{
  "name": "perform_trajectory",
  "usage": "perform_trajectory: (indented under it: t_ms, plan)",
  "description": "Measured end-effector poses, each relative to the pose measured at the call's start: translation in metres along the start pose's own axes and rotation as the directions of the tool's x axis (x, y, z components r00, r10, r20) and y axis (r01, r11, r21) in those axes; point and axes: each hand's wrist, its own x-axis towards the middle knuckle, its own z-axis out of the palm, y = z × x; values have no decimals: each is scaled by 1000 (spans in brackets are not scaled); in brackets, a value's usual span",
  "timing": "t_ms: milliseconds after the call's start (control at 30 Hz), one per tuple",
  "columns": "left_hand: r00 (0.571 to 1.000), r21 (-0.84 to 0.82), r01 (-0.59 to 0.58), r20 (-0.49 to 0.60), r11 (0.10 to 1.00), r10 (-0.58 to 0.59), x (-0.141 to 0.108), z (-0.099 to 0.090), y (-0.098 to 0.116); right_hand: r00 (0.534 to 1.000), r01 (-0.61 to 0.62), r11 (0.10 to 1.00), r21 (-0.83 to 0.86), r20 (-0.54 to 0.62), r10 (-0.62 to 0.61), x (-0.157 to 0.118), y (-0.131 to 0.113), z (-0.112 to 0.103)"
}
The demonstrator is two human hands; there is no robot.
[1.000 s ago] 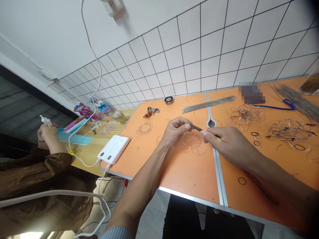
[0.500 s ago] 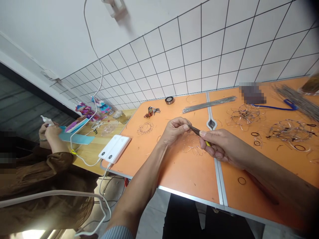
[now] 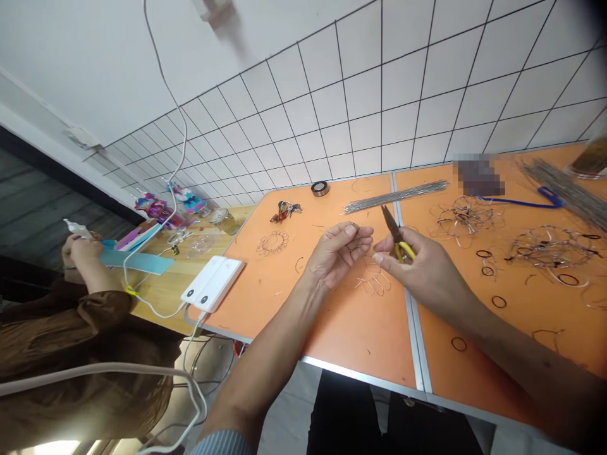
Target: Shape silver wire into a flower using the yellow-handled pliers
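Note:
My right hand [image 3: 424, 259] is wrapped round needle-nose pliers [image 3: 391, 224], which have dark jaws and yellow handles. The jaws point up and away, apart from my other hand. To their left, my left hand [image 3: 337, 251] is turned palm partly up, its thumb and forefinger pressed together; whatever sits in that pinch is too small to make out. Below and between the hands lies a looped wire shape [image 3: 374, 283] on the orange table, partly covered. Another flower-like wire ring [image 3: 272, 243] rests farther left.
Behind the hands lie a bundle of straight wires [image 3: 396, 197] and a tape roll [image 3: 319, 188]. Tangled wire pieces [image 3: 467, 218] and small dark rings [image 3: 458, 344] are at right. A white power strip [image 3: 213, 283] stands left, near a co-worker's hands [image 3: 83, 249] holding a white bottle.
The pliers have come away from my left fingertips and swung upright in my right hand. My left hand has turned its palm more upward.

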Motion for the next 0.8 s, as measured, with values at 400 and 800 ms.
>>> perform_trajectory:
  t_ms: [400,800]
  plan:
    - [1000,-4,9,4,1000,-9,-2,5,-11,1000,18,1000,3,13,-18,-1,7,18]
    - [985,170,-149,-59,974,161,-4,6,-4,999,-18,1000,14,-35,18,-4,-14,6]
